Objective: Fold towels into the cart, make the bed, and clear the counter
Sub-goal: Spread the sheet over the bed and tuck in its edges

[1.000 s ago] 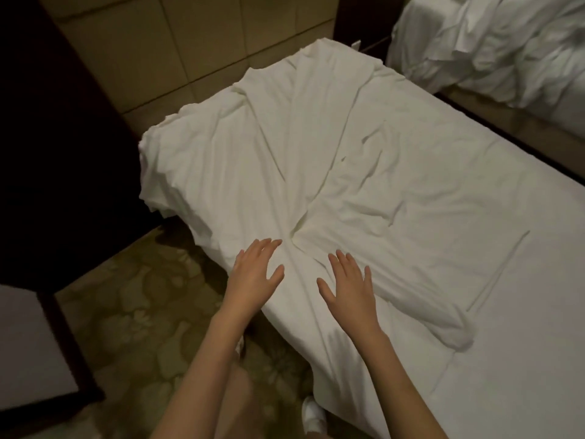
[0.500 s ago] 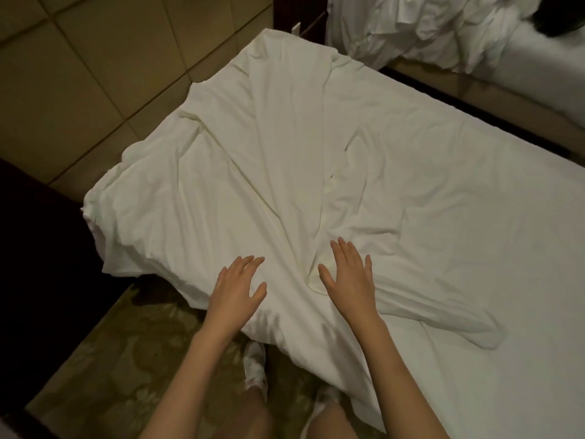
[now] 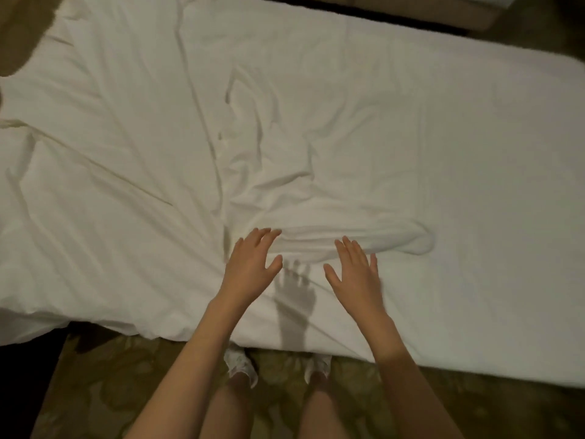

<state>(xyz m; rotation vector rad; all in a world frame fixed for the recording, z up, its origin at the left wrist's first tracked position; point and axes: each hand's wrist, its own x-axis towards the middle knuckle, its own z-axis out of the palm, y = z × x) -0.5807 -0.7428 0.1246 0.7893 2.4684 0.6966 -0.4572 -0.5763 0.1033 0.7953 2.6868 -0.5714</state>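
A white bed [image 3: 474,185] fills most of the view. A wrinkled white sheet [image 3: 126,153] lies over its left and middle part, with a thick rolled fold [image 3: 380,236] running to the right near the front edge. My left hand [image 3: 253,264] is spread flat, palm down, at the left end of that fold, fingertips at its edge. My right hand [image 3: 354,274] is also flat and spread, fingertips touching the fold's near side. Neither hand grips the cloth. A hand's shadow falls on the sheet between them.
The sheet hangs over the bed's front-left edge [image 3: 47,321]. Patterned carpet [image 3: 126,391] runs along the near side, where my feet in white shoes [image 3: 240,365] stand against the bed. A dark gap [image 3: 364,11] lies beyond the far edge.
The view has swung down and to the right, square to the bed's side. Both hands stay open and have shifted right along the sheet to the rolled fold.
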